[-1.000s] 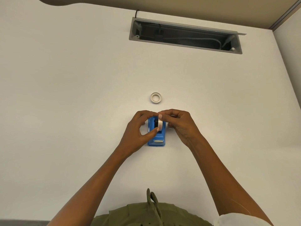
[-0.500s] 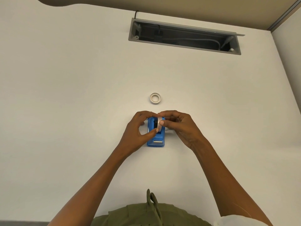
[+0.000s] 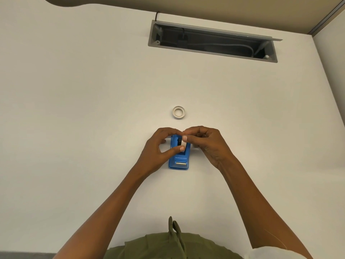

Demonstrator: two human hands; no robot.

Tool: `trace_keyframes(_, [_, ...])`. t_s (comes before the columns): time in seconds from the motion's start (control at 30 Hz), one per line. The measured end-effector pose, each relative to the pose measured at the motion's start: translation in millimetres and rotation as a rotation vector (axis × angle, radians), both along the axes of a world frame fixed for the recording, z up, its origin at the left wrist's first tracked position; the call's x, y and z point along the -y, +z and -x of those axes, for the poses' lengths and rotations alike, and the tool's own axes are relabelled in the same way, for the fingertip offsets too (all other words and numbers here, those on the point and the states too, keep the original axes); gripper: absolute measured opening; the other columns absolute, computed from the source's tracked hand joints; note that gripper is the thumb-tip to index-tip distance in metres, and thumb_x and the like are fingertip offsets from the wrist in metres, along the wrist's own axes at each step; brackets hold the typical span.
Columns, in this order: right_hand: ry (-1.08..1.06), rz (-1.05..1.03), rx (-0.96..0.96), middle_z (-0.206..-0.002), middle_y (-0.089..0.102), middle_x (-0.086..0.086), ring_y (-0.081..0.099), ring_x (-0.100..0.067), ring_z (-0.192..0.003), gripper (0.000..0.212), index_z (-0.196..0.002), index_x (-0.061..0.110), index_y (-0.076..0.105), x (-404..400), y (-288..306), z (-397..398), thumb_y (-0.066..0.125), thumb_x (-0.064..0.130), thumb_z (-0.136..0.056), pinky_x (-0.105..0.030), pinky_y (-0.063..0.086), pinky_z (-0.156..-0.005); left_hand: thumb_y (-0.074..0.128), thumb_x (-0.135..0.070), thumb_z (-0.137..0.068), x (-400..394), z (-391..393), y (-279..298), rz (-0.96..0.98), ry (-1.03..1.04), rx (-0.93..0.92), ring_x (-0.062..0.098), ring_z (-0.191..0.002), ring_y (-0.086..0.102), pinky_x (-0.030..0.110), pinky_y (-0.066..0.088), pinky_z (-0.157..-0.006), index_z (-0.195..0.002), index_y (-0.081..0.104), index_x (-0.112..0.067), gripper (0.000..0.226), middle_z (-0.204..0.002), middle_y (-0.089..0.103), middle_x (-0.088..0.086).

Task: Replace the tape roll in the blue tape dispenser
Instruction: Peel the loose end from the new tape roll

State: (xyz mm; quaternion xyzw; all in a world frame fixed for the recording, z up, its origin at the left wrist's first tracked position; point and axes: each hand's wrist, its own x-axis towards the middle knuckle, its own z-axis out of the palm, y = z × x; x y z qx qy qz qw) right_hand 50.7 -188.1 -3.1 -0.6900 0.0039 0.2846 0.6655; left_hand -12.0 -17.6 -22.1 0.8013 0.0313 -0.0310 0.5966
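I observed the blue tape dispenser (image 3: 178,159) lying flat on the white table (image 3: 74,109), its metal cutter end nearest me. A white tape roll (image 3: 183,144) stood on edge in the dispenser's cradle, pinched between the left hand (image 3: 158,152) and the right hand (image 3: 207,144), directly under the fingertips. A second, pale ring-shaped roll (image 3: 178,112) lay flat on the table beyond the grip, well apart from both hands.

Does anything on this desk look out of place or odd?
Little stands out. A loose white ring lies flat on the desk beyond the blue tape dispenser, apart from it. The cable hatch at the far edge stands open, showing wires.
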Motion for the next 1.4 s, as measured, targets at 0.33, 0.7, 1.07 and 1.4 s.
trace_keyframes(0.33, [-0.050,-0.002,-0.012,-0.081,0.073,0.006,0.064,-0.008,-0.078,0.005,-0.078,0.018,0.076,0,-1,0,0.076,0.017,-0.074,-0.024,0.050,-0.068,0.071,-0.031,-0.077,0,4,-5,-0.019,-0.017,0.013,0.002,-0.113,0.049,0.013,0.042,-0.090,-0.119,0.049,-0.036,0.047,-0.122,0.054,-0.009])
trace_keyframes(0.7, [0.155,0.128,0.157,-0.115,0.062,0.008,0.057,-0.008,-0.094,0.032,-0.108,0.023,0.066,13,0,9,0.073,0.014,-0.078,-0.024,0.050,-0.083,0.066,-0.045,-0.077,1,2,-9,-0.059,0.024,0.051,-0.008,-0.108,0.048,0.014,0.043,-0.085,-0.106,0.046,-0.064,0.040,-0.114,0.050,-0.030])
trace_keyframes(1.07, [-0.003,0.144,0.130,-0.105,0.063,-0.002,0.052,-0.015,-0.083,0.022,-0.094,0.015,0.065,-5,0,15,0.065,0.015,-0.072,-0.030,0.048,-0.078,0.064,-0.046,-0.075,0,1,-5,-0.045,0.002,0.019,0.002,-0.110,0.051,0.019,0.044,-0.087,-0.116,0.056,-0.036,0.043,-0.119,0.056,-0.010])
trace_keyframes(1.4, [-0.033,0.140,0.109,-0.103,0.062,-0.028,0.053,-0.024,-0.083,0.013,-0.086,0.015,0.066,-8,5,13,0.062,0.003,-0.081,-0.034,0.044,-0.072,0.063,-0.052,-0.072,0,0,-8,-0.027,0.007,-0.005,-0.009,-0.107,0.049,0.007,0.041,-0.084,-0.110,0.051,-0.049,0.040,-0.114,0.051,-0.024])
